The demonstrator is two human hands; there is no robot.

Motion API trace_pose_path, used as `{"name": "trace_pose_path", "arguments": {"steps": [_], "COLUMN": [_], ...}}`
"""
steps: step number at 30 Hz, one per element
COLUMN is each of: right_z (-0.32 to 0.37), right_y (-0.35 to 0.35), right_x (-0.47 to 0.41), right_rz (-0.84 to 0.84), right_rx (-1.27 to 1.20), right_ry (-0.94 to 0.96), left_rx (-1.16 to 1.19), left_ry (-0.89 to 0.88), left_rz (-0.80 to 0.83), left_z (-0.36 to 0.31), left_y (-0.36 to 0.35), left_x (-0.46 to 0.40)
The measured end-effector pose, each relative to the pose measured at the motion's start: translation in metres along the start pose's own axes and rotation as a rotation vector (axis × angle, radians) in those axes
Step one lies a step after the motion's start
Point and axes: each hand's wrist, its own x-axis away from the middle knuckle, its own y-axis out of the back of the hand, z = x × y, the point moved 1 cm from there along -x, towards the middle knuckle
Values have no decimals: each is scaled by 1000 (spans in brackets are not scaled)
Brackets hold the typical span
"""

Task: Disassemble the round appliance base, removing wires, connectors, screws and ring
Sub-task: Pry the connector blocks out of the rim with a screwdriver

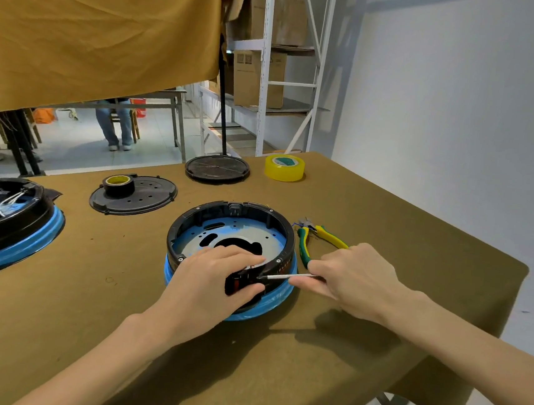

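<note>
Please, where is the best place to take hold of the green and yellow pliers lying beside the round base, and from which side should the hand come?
Probably the two handles of the pliers, where they spread apart. They lie flat on the table with the jaws toward the far side, next to the round base. Come from above on the right side, since the base blocks the left and the right hand covers the handle ends.

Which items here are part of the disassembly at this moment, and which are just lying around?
In use: round appliance base; screwdriver; left hand; right hand.
Lying about: pliers; yellow tape roll; black tape roll; two black covers; second base.
</note>
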Motion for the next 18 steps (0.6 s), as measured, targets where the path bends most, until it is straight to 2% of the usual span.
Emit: {"name": "trace_pose_path", "arguments": {"steps": [5, 12, 18], "right_z": [2, 12, 34], "right_y": [0, 7, 14], "right_x": [-1, 3, 2], "right_rz": [-1, 79, -9], "right_rx": [28, -11, 33], "right_ry": [1, -36, -41], "left_rx": [-75, -20, 23], "left_ry": [6, 2, 11], "left_rz": [-25, 192, 269], "left_z": [4, 13, 13], "left_y": [1, 12, 14], "left_x": [3, -2, -6]}}
